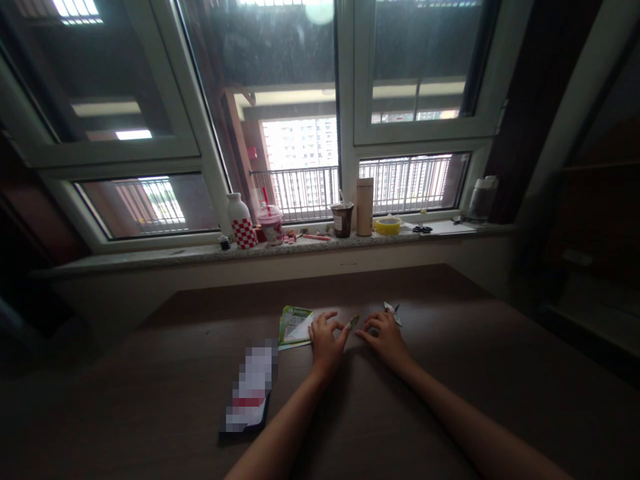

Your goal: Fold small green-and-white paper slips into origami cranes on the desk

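Over the brown table (pixel 430 400), my left hand (pixel 327 340) pinches a small green-and-white folded paper piece (pixel 354 322) between thumb and finger. Its other fingers lie by the right edge of a flat green-and-white packet (pixel 293 325), which has white paper on and under it. To the right, my right hand (pixel 385 339) has its fingers bent and apart, thumb pointing toward the pinched piece without visibly touching it. A crumpled green-and-white scrap (pixel 393 313) lies just beyond its knuckles, partly hidden by the fingers.
A dark-edged flat object with a blurred-out face (pixel 250 390) lies left of my left forearm. Along the windowsill (pixel 200 253) stand a checkered bottle (pixel 243 227), a pink drink cup (pixel 271 227), a dark cup (pixel 342 221), a tan box (pixel 365 207), yellow tape (pixel 388 227) and scissors (pixel 423 229).
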Tool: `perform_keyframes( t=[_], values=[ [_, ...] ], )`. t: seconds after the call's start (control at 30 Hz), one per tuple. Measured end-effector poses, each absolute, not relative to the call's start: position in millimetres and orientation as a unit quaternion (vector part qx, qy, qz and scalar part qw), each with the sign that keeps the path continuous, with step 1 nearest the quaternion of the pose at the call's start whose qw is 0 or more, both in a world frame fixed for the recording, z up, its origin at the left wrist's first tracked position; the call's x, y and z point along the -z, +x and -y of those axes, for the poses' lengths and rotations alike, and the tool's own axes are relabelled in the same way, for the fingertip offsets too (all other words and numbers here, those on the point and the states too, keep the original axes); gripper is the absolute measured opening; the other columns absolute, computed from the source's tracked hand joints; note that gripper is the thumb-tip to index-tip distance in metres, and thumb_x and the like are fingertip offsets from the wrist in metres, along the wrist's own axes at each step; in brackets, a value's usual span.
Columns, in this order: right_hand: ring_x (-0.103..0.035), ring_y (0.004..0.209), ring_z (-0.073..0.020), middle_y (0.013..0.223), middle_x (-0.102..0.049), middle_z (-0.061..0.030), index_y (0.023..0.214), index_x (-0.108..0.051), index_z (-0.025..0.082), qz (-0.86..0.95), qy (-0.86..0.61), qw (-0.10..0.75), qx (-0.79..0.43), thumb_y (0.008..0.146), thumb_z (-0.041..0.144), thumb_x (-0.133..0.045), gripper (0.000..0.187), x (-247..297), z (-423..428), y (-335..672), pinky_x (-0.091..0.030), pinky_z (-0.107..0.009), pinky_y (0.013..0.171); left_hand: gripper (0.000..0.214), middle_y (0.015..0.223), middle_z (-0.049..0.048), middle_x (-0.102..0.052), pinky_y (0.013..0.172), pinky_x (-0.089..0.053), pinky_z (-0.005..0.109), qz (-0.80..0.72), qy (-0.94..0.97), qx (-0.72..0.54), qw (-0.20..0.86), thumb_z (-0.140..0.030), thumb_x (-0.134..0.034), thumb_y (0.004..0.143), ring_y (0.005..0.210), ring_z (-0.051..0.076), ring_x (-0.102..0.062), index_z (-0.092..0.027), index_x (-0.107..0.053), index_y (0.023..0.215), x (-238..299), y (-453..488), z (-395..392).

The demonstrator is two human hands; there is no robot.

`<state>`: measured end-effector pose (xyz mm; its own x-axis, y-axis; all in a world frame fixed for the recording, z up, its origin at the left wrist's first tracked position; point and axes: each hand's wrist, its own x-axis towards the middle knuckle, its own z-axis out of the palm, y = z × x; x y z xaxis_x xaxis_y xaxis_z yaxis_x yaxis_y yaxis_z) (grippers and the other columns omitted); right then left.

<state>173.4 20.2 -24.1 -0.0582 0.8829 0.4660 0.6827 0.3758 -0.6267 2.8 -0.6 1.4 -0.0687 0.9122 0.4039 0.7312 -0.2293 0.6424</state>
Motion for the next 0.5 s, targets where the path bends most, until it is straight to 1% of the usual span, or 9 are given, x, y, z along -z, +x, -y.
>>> perform_keyframes(
  t=[0.13,0.3,0.5],
  values=[
    [-0.057,0.105,-0.0249,0.098,-0.069,-0.0059,0.078,-0.075,0.023,0.719,-0.532,0.423,-0.143,0.083,0.036,-0.067,0.016,22.9,-17.4,169.8,-0.025,-0.047,0.113,0.008,0.126,0.0031,-0.064,0.114,-0.026,0.053,-0.611,0.675,-0.395,0.123,-0.029,-0.068,0.084,0.131,0.026,-0.043,-0.024,-0.073,0.080,-1.7,4.7,1.1],
    [-0.056,0.105,-0.0241,0.099,-0.069,-0.0058,0.080,-0.076,0.023,0.712,-0.535,0.425,-0.160,0.083,0.032,-0.067,0.013,22.3,-17.3,169.2,-0.031,-0.043,0.109,0.007,0.128,0.0022,-0.064,0.116,-0.022,0.057,-0.608,0.680,-0.385,0.140,-0.029,-0.068,0.083,0.135,0.028,-0.039,-0.027,-0.075,0.083,-1.7,6.7,2.1],
    [-0.058,0.103,-0.0246,0.096,-0.069,-0.0058,0.079,-0.076,0.024,0.707,-0.535,0.435,-0.159,0.082,0.028,-0.066,0.011,25.7,-21.2,171.5,-0.033,-0.042,0.105,0.007,0.129,0.0023,-0.064,0.116,-0.021,0.060,-0.595,0.688,-0.387,0.152,-0.028,-0.069,0.082,0.135,0.029,-0.039,-0.028,-0.076,0.083,-0.4,7.6,1.8]
  ],
)
